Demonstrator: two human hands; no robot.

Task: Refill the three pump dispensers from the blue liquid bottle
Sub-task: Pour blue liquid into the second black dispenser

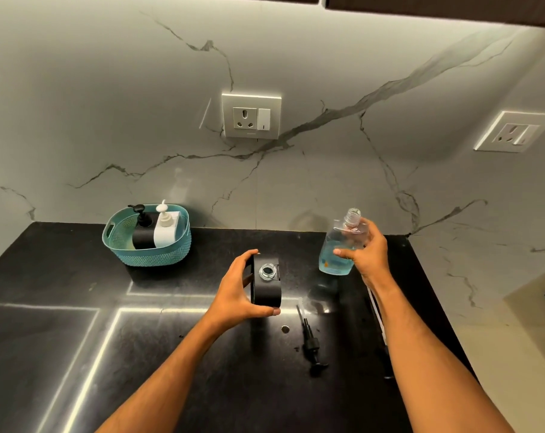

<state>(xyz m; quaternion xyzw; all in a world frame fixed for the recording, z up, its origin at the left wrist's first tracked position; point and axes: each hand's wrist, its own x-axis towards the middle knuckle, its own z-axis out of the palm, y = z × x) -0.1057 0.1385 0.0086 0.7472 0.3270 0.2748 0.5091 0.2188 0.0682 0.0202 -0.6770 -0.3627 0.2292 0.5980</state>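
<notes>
My left hand (237,285) grips the open black dispenser (266,284) on the counter (77,276), thumb near, fingers curled round its far side. My right hand (363,250) holds the uncapped bottle (335,256) upright, blue liquid low, just right of the dispenser. The removed pump (310,342) lies nearer me, between my wrists. Two more dispensers (154,228) stand in the basket (146,256), far left of my fingers.

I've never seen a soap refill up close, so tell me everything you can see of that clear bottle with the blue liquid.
The bottle is clear plastic by the look, with a flat, rounded body and a threaded neck, its cap off. Pale blue liquid fills roughly the lower half. It is near upright, leaning slightly, to the right of the open black dispenser. The right hand grips it from the right, with fingers near the neck and thumb across the body. Whether its base rests on the counter I cannot tell.
</notes>
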